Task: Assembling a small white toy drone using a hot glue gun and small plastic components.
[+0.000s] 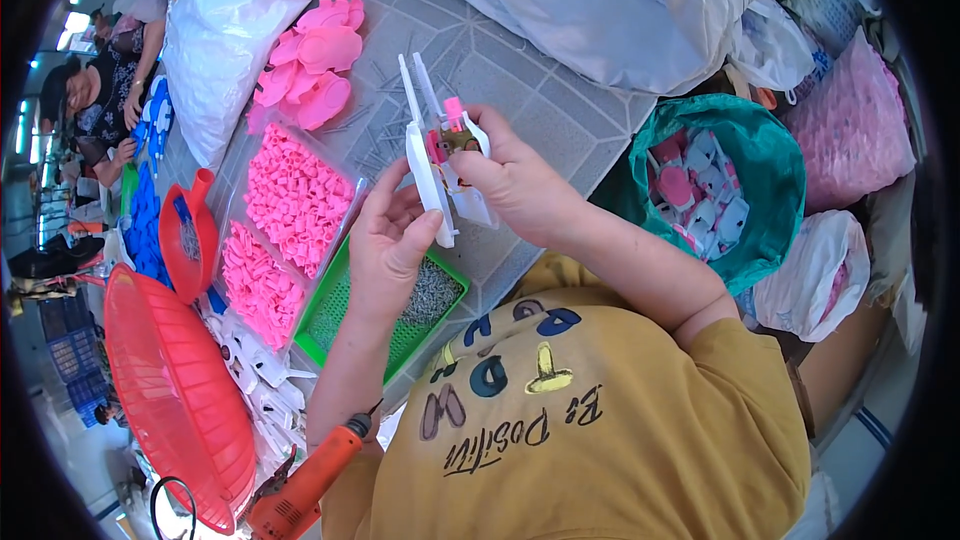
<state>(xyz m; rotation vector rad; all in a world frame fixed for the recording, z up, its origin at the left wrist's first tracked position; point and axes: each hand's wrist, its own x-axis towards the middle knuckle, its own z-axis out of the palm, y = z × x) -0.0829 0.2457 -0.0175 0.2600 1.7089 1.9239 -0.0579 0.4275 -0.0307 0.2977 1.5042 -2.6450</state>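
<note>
Above the grey tiled tabletop (545, 120), my two hands hold the halves of a white plastic casing close together. My left hand (388, 240) grips one long white half (428, 185) by its lower part, thumb on the near edge. My right hand (520, 185) has its fingers around the other white half (472, 207). Between the halves show a pink button piece (454, 110), a brownish metal part and thin wires; much of this inside is hidden by my right thumb. Just below my left hand sits a green basket (337, 325) with many small metal screws.
Bags of small pink pieces (300, 195) lie left of my hands, below larger pink plates (318, 55). An orange power screwdriver (310, 485) and red basket (175, 400) stand lower left. A green bag (775, 155) of white-and-pink parts is at right. A co-worker (100, 100) sits far left.
</note>
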